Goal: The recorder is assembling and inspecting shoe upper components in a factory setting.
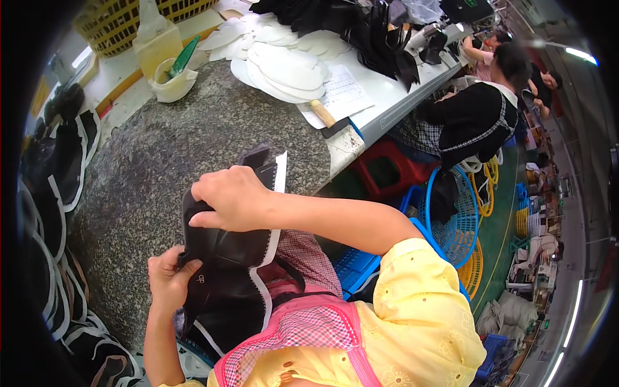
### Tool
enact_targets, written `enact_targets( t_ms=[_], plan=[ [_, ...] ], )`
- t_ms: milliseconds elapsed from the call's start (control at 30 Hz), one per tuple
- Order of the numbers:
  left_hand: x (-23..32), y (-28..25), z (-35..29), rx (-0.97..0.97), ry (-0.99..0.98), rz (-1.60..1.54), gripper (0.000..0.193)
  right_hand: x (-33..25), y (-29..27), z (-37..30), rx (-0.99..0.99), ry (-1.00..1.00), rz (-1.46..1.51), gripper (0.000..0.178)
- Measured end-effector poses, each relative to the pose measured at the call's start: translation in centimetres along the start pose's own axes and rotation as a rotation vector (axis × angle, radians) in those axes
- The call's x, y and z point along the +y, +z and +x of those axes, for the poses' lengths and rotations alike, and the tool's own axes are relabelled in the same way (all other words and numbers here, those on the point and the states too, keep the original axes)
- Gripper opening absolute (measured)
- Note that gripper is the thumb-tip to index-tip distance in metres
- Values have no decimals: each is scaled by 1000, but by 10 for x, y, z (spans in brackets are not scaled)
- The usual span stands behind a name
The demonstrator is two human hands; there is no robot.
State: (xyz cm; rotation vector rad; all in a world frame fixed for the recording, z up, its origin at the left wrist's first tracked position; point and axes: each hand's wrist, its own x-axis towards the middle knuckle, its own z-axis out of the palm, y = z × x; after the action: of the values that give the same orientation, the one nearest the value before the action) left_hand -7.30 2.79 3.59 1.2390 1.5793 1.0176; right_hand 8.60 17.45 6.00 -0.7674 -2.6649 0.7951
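A black leather piece with white, toothed edging, like a boot upper [229,293], hangs over the near edge of the speckled stone slab [155,148] and down to my lap. My left hand [171,274] is closed on its left edge, thumb on top and fingers underneath. Higher up, my right hand [235,198] grips the folded upper edge between thumb and bent fingers. A dark padded end of the piece rises just beyond my right hand, against the slab.
Beyond the slab are white oval sheets [284,68], a hammer [324,115] and a glue pot [173,84] with a green-handled tool. More white-edged black pieces [68,161] hang at the left. Blue baskets [451,216] and a seated person [474,116] are at the right.
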Motion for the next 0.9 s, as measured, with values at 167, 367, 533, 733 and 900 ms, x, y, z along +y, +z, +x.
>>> enact_targets(
  t_ms=[167, 367, 533, 733, 900],
  plan=[
    [9, -14, 4, -252, 185, 387, 39, 3, 8, -9, -32, -5, -13, 34],
    [33, -7, 16, -289, -101, -194, 63, -11, 15, -15, -27, -49, -44, 35],
    [13, 5, 12, -87, -174, -236, 19, -6, 5, -21, -42, -95, 74, 34],
    [26, 16, 18, 20, -29, 83, 31, 13, -11, -25, -135, -183, 16, 28],
    [20, 14, 31, -176, -130, -96, 22, 11, -13, -27, -67, -165, 153, 25]
  ],
)
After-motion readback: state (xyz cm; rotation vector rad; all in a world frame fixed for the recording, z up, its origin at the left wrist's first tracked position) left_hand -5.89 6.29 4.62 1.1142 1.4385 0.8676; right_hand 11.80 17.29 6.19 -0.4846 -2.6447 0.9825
